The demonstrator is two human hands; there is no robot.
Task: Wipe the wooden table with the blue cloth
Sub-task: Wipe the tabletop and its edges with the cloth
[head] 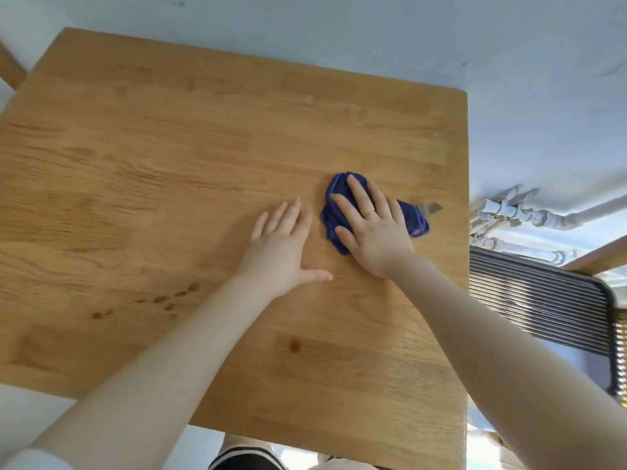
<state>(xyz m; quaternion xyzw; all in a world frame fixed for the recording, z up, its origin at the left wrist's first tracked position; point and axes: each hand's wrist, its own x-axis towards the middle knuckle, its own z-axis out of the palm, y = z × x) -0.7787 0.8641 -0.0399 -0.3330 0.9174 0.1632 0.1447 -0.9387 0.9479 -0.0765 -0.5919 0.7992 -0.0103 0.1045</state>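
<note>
Slatted chair [543, 300] and grey pipes [515, 212] beside pale wall [339, 25]

Single view, head-worn wide-angle camera. Looks steeply down and forward onto the tabletop [169, 164] from close above its near edge. Both forearms enter from 6 o'clock; hands [369, 228] sit just right of frame centre. Floor fills 12 to 2 o'clock; a chair [543, 300] shows at 4 o'clock. Straight edges bow toward the frame borders.

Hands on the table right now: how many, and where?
2. The left hand rests flat on the bare wooden table; just to its right, the right hand presses on the blue cloth.
</note>
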